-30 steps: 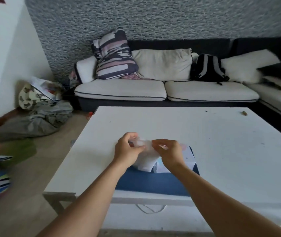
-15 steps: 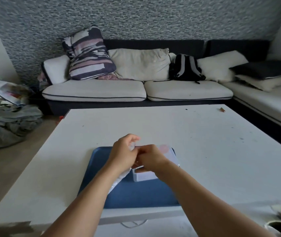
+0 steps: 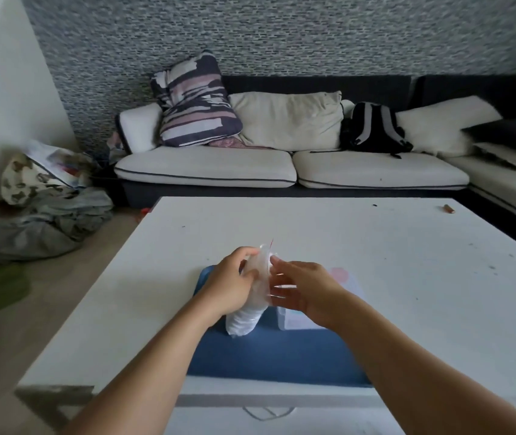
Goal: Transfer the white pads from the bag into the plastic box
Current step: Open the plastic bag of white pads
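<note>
A clear plastic bag (image 3: 250, 304) full of white pads hangs upright between my two hands, its bottom just above the blue tray (image 3: 269, 356). My left hand (image 3: 230, 285) grips the bag's left side near the top. My right hand (image 3: 302, 291) pinches the bag's right edge at its mouth, fingers blurred. The plastic box (image 3: 297, 318), pale and translucent, stands on the tray right behind my right hand and is largely hidden by it. The pads sit packed in the bag's lower half.
The white table (image 3: 376, 255) carries the tray near its front edge. A small brown bit (image 3: 448, 209) lies at the far right corner. A sofa (image 3: 281, 164) with cushions and a backpack (image 3: 372, 128) stands behind. Clothes and bags (image 3: 40, 208) lie on the floor at left.
The bag has been lifted and turned upright, its mouth now up between my hands. My hands have drawn slightly apart at the top. The camera has swung back to the left.
</note>
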Demonstrator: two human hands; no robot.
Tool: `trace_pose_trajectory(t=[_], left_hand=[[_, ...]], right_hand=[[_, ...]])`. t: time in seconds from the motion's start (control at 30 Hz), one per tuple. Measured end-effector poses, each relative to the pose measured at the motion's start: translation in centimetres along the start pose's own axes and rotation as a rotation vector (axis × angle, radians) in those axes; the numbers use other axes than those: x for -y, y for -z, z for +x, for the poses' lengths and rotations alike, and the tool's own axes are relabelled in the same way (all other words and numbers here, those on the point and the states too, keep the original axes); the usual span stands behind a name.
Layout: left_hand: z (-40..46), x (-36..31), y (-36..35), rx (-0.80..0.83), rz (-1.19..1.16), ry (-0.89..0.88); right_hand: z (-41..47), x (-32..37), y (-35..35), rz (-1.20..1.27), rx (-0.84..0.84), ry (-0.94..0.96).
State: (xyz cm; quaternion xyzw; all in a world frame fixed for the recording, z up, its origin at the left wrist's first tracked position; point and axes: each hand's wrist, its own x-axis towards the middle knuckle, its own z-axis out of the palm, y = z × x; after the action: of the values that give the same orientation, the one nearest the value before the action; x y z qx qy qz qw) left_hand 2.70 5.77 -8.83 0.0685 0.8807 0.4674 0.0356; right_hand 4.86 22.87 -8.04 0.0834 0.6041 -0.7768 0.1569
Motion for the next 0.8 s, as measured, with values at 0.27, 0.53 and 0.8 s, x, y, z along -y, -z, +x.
trace_pose_trajectory(t=[0.27,0.53,0.8], left_hand=[[-0.5,-0.1,0.6,0.004,-0.052,-0.004],[-0.9,-0.2,1.9,-0.059,-0.049,0.042],[-0.8,-0.2,2.8,-0.082,0.059,0.004]], right_hand=[[0.3,0.5,-0.8,-0.162,-0.089,0.018],[0.7,0.4,-1.7,-0.201,-0.022,0.043],[0.7,0.5,-2.4,-0.295,0.015,0.096]])
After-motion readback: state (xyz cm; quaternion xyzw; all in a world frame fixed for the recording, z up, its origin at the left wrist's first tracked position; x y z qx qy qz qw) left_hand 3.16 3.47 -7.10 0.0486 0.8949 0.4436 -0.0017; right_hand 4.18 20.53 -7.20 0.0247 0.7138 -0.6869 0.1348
